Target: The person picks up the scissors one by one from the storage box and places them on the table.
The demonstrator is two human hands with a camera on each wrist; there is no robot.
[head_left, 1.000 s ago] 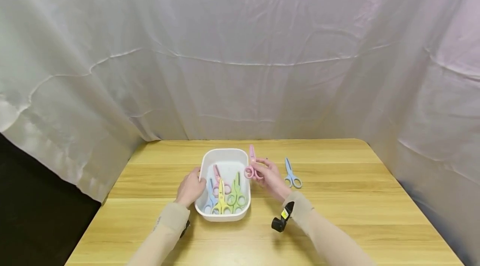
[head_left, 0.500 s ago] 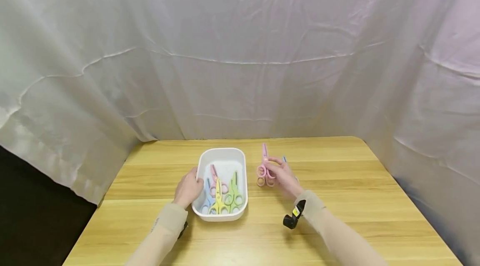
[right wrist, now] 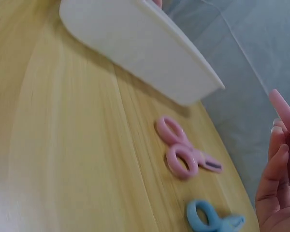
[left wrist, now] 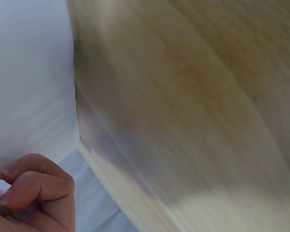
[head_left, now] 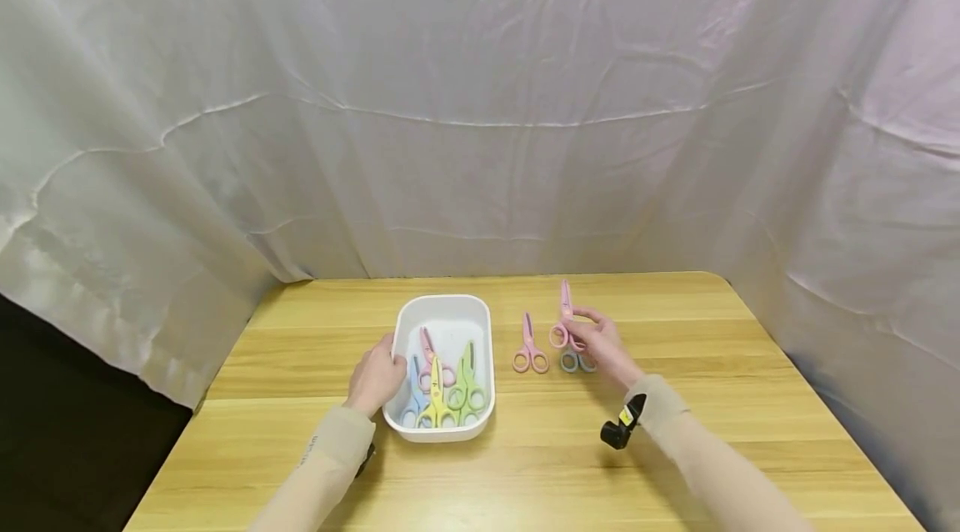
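My left hand grips the left rim of a white plastic box, its curled fingers at the rim in the left wrist view. Inside the box lie several scissors: pink scissors, blue scissors, yellow scissors and green ones. Raised over the table, pink scissors point blades away, pinched in my right hand. Beneath that hand, another pair of blue scissors lies partly hidden. A second pink pair rests flat between it and the box.
The wooden table has its far edge against a grey curtain. A black camera is strapped to the right wrist. Past the table's left side is a dark area.
My right hand has moved right with the pink scissors, from beside the box to above the blue pair, uncovering the pink pair on the table. My left hand stays at the box.
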